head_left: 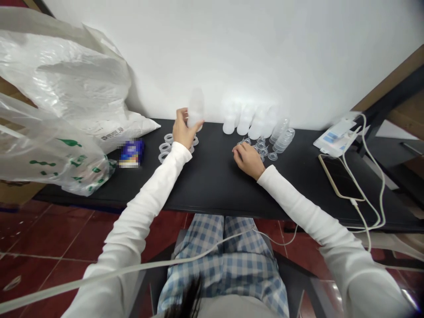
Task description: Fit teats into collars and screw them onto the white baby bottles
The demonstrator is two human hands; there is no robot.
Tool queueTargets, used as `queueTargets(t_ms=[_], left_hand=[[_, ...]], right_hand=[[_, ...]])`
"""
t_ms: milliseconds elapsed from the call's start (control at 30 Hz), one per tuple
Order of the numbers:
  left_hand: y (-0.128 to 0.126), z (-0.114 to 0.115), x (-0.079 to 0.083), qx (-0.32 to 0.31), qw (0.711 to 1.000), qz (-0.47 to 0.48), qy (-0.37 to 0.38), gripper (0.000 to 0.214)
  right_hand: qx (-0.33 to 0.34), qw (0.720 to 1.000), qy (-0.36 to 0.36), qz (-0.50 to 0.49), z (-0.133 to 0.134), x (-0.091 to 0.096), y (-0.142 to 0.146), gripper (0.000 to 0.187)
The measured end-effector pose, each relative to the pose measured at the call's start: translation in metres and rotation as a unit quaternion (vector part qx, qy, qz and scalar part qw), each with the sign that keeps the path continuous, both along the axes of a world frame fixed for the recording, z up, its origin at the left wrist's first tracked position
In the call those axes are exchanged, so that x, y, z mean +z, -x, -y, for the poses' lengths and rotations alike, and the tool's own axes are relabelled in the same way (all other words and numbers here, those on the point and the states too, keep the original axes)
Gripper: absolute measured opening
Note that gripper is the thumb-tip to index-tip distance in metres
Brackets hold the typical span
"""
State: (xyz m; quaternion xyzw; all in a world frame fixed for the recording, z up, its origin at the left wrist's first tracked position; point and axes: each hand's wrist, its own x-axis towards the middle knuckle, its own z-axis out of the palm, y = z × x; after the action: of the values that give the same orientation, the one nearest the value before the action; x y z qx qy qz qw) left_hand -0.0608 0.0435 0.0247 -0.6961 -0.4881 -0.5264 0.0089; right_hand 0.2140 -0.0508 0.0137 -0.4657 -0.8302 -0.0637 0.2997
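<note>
My left hand (183, 131) is closed around a translucent white bottle-shaped piece (196, 106), upright near the wall. Below and around this hand lie several white plastic rings (164, 147) on the black table, some partly hidden by it. My right hand (249, 160) rests low over small clear plastic caps (261, 140), its fingers curled and pressed together. Whatever is under those fingertips is hidden. Behind the caps, several white bottle-shaped pieces (243, 126) stand in a row against the wall. Stacked clear cups (284, 141) lean to their right.
White plastic bags (66, 79) and a blurred blue packet (131, 153) occupy the left. On the right are a phone (341, 177) with a white cable (380, 194) and a white power strip (336, 137). Another cable (149, 265) crosses my lap. The black table's (212, 194) front edge is close.
</note>
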Motion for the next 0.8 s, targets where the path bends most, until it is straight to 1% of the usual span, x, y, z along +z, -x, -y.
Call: queueTargets(t_ms=[67,100,167,200,267,333,400,467,533,633,700,800], left_hand=[[0.007,-0.024,0.002,-0.009,0.996,0.063,0.065,0.055],[0.009,-0.034,0.004,0.002,0.991,0.089,0.102,0.053],[0.008,-0.049,0.012,0.051,0.975,0.103,0.188,0.053],[0.005,-0.054,0.016,0.081,0.968,0.095,0.22,0.056],[-0.002,-0.06,0.022,0.125,0.955,0.074,0.259,0.06],[-0.009,-0.063,0.025,0.139,0.949,0.054,0.278,0.061],[-0.014,-0.065,0.026,0.136,0.945,0.036,0.295,0.06],[-0.016,-0.064,0.027,0.137,0.94,0.011,0.312,0.059],[-0.016,-0.059,0.03,0.155,0.932,-0.023,0.326,0.061],[-0.014,-0.041,0.034,0.213,0.911,-0.088,0.344,0.07],[-0.014,-0.027,0.035,0.237,0.891,-0.143,0.359,0.07],[-0.014,-0.01,0.033,0.219,0.863,-0.222,0.399,0.059]], right_hand=[[-0.025,0.997,-0.03,0.071,-0.001,-0.002,0.002,0.029],[-0.048,0.994,-0.037,0.091,-0.001,-0.003,0.002,0.029],[-0.094,0.989,-0.041,0.109,-0.001,-0.006,0.002,0.029],[-0.112,0.986,-0.039,0.114,0.0,-0.007,0.002,0.029],[-0.14,0.982,-0.035,0.123,0.002,-0.008,0.002,0.03],[-0.154,0.978,-0.038,0.136,0.003,-0.009,0.002,0.032],[-0.156,0.976,-0.044,0.147,0.003,-0.01,0.002,0.033],[-0.156,0.975,-0.047,0.152,0.002,-0.013,0.002,0.035],[-0.157,0.974,-0.048,0.153,0.0,-0.015,0.001,0.036],[-0.156,0.975,-0.048,0.15,-0.003,-0.019,0.0,0.037],[-0.154,0.976,-0.05,0.147,-0.005,-0.02,0.0,0.036],[-0.15,0.976,-0.048,0.149,-0.007,-0.017,0.001,0.036]])
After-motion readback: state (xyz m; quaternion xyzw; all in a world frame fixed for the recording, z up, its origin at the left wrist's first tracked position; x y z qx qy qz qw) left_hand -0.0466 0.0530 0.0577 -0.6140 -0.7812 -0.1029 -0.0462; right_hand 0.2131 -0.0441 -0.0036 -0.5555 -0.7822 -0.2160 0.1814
